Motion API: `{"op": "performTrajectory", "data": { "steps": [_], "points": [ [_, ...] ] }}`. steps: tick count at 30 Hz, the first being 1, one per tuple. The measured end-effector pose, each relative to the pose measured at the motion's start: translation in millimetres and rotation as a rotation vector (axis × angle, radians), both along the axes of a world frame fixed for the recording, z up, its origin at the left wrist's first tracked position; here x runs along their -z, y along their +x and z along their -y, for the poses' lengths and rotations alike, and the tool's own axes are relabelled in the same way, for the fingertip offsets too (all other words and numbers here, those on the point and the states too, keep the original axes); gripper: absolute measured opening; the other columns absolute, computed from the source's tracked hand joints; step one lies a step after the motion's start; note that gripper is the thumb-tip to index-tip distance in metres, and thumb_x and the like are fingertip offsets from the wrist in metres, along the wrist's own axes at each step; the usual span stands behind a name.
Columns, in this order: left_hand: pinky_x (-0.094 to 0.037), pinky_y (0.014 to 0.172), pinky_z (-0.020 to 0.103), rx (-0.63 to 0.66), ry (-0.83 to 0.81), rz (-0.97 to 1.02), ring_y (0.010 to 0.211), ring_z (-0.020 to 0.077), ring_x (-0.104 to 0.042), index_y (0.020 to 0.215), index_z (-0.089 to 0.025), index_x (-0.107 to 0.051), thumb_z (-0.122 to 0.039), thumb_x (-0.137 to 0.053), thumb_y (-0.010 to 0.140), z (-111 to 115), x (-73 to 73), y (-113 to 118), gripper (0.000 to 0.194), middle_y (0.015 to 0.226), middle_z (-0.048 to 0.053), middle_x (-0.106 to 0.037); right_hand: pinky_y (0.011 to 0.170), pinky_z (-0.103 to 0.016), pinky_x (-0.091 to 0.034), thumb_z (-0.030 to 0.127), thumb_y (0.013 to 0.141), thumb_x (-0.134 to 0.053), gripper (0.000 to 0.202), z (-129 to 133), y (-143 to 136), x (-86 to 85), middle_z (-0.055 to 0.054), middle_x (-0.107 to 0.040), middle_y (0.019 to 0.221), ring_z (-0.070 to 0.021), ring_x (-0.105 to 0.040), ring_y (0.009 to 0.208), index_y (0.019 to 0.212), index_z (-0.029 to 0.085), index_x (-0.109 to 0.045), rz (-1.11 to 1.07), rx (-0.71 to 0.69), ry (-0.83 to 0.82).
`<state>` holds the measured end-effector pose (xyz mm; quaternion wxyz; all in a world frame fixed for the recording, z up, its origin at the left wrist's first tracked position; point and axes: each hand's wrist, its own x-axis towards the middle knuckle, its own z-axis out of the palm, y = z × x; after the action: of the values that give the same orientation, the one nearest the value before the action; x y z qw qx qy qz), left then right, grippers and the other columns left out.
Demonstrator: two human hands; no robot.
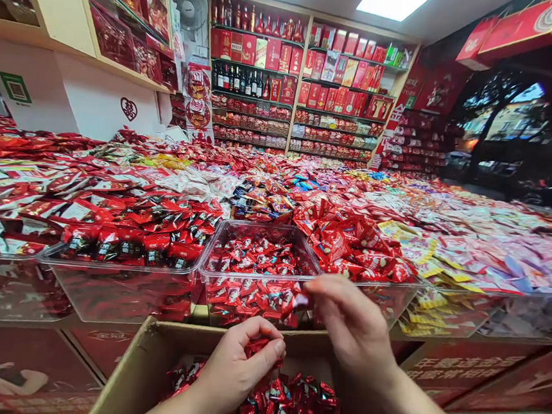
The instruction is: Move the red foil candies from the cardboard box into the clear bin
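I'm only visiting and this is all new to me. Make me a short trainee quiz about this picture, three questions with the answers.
1. True or false: the clear bin straight ahead of the left hand is filled with yellow packets.
2. Held over the cardboard box, the left hand clutches: A) a bottle, B) something in red wrapping, C) a scoop.
3. Fill the gap: at the back of the shop, bottles stand on ____.

Key
1. False; it holds red-wrapped sweets.
2. B; the fingers cover most of it, but red wrapping shows.
3. Shelves.
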<state>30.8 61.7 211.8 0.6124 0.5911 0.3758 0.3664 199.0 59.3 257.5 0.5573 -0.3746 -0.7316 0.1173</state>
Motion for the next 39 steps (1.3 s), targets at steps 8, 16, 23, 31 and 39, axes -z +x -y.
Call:
{"op": "performTrajectory", "data": {
  "steps": [8, 16, 23, 31, 39],
  "points": [
    [-0.038, 0.051, 0.021, -0.012, 0.060, -0.056, 0.052, 0.0087, -0.045, 0.069, -0.016, -0.049, -0.035, -0.050, 0.073, 1.5, 0.7, 1.8, 0.019, 0.060, -0.004, -0.048, 0.069, -0.031, -0.044, 0.012, 0.079, -0.049, 0.013, -113.8, -39.9, -68.9, -0.007, -0.060, 0.086, -0.0173, -0.056, 0.080, 0.089, 0.013, -0.057, 0.975, 0.278, -0.401],
    [-0.038, 0.052, 0.021, -0.033, 0.096, -0.038, 0.055, 0.0092, -0.047, 0.069, -0.016, -0.052, -0.036, -0.051, 0.073, -0.4, -2.5, -4.6, 0.021, 0.062, -0.002, -0.052, 0.069, -0.032, -0.046, 0.025, 0.082, -0.046, 0.018, -144.0, -51.9, -30.4, -0.005, -0.056, 0.093, -0.0147, -0.055, 0.080, 0.095, 0.013, -0.053, 1.000, 0.331, -0.384],
    [-0.028, 0.034, 0.015, -0.159, -0.300, 0.062, 0.042, 0.0097, -0.050, 0.086, -0.020, -0.048, -0.051, -0.040, 0.074, -5.4, -9.7, -5.0, 0.034, 0.050, -0.004, -0.053, 0.070, -0.026, -0.039, 0.021, 0.085, -0.035, 0.018, -71.7, -51.7, -62.3, -0.006, -0.056, 0.090, -0.0150, -0.050, 0.083, 0.093, 0.017, -0.051, 0.768, 0.281, -0.049],
    [-0.033, 0.035, 0.016, -0.129, -0.270, 0.126, 0.044, 0.0072, -0.047, 0.105, -0.025, -0.050, -0.048, -0.040, 0.076, -3.0, -17.1, -2.6, 0.038, 0.073, -0.001, -0.057, 0.045, -0.020, -0.036, 0.038, 0.072, -0.056, 0.031, 8.6, -23.1, 29.5, 0.002, -0.052, 0.064, -0.0090, -0.044, 0.050, 0.095, 0.018, -0.051, 0.202, -0.059, -0.479],
    [-0.035, 0.034, 0.016, 0.000, -0.167, -0.004, 0.041, 0.0093, -0.046, 0.116, -0.019, -0.042, -0.048, -0.039, 0.076, -1.8, -8.2, 1.0, 0.050, 0.050, -0.002, -0.052, 0.053, -0.022, -0.040, 0.027, 0.072, -0.058, 0.013, 3.8, -16.2, 39.5, -0.001, -0.052, 0.069, -0.0101, -0.048, 0.058, 0.078, 0.016, -0.056, 0.043, -0.153, -0.465]
  ]
}}
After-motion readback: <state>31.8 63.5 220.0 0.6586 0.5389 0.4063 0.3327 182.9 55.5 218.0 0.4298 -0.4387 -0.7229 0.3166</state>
